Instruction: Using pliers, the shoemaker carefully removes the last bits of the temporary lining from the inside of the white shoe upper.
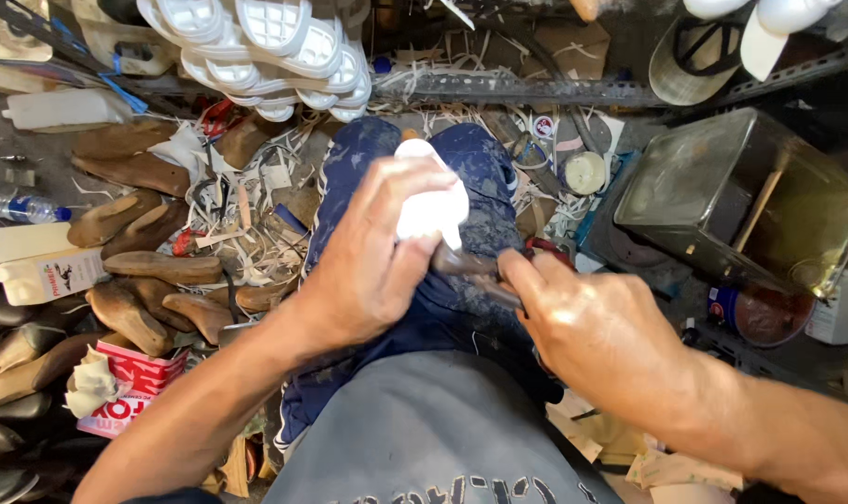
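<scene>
Firmly, left hand (372, 257) grips smooth white sole (430, 201) (curved), right hand (596, 327) grips dark tool (466, 264).

Shoemaker's workshop, wooden shoe lasts (148, 266) piled, stacked white soles (265, 42), leather scraps (246, 224) littering floor

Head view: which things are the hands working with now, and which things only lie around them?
In use:
- left hand holding a white sole
- right hand holding a dark tool against it

Lying about:
- wooden shoe lasts
- stacked white soles
- metal tin
- plastic bottle
</scene>
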